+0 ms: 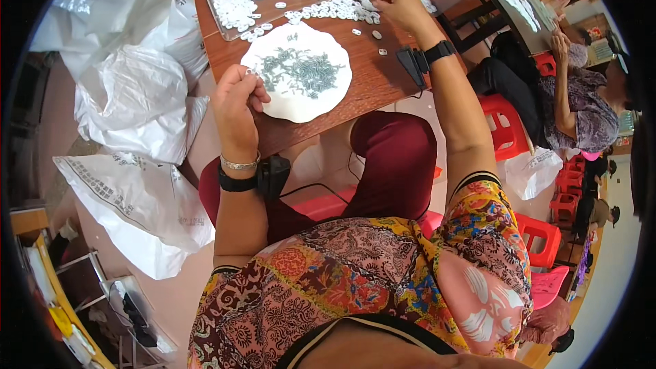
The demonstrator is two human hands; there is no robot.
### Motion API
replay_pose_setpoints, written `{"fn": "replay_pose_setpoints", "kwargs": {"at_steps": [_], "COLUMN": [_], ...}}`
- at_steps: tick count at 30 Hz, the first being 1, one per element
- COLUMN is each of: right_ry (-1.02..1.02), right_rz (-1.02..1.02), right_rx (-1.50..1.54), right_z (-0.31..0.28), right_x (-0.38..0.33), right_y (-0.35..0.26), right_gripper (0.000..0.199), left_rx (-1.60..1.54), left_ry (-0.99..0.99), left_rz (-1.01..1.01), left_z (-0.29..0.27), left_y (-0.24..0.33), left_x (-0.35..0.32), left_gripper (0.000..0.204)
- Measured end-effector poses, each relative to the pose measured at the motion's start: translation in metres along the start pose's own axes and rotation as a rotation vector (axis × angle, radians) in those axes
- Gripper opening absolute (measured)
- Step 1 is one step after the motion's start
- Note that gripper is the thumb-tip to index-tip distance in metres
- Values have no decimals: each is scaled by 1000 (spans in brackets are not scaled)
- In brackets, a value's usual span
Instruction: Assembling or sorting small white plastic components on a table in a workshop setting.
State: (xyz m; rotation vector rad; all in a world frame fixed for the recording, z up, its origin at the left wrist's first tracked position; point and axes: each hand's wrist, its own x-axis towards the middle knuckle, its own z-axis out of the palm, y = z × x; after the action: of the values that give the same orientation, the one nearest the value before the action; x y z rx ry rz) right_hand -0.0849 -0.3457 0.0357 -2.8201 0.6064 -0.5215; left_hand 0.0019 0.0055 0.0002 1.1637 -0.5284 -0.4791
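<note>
White pieces [236,12]: left hand [234,99] pinching one; right hand [404,10], grip unclear; sack [147,212] printed

white sacks [133,106] (rather crumpled) slump at left; red stools [512,121] stand right, near a seated person [593,119].

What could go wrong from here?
1. The white plate sits near the table edge; a bump could spill its small grey pieces.
2. A loose white piece lies close to the right wrist device; an arm sweep might knock it away.
3. The left hand seems to pinch a tiny white part by the plate's rim; a slip could drop it in.
</note>
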Motion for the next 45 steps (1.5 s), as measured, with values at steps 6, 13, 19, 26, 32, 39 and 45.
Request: {"fn": "replay_pose_setpoints", "kwargs": {"at_steps": [6, 13, 19, 26, 32, 39, 45], "right_ry": [-141, -100, -133, -201, -206, -258, -279], "right_rz": [-126, -274, -229, -75, 79, 83, 52], "right_rx": [-53, -210, -137, 129, 413, 1114, 1126], "right_z": [30, 51, 52, 43, 28, -3, 3], "right_x": [17, 24, 26, 21, 13, -18, -30], "right_y": [-13, -17, -20, -23, -33, -91, -108], "right_gripper": [26, 19, 15, 18, 13, 20, 20], "left_rx": [-49, -20, -17, -41, -58, -59, -16], "left_ry": [71, 51, 50, 32, 17, 11, -25], "left_rz": [-42, -34, -49, -50, -58, -65, -93], "left_z": [3, 1, 3, 5, 6, 10, 19], "left_y": [4, 3, 3, 1, 2, 2, -1], "left_x": [-1, 2, 2, 3, 2, -1, -6], "left_gripper": [17, 18, 18, 18, 17, 16, 15]}}
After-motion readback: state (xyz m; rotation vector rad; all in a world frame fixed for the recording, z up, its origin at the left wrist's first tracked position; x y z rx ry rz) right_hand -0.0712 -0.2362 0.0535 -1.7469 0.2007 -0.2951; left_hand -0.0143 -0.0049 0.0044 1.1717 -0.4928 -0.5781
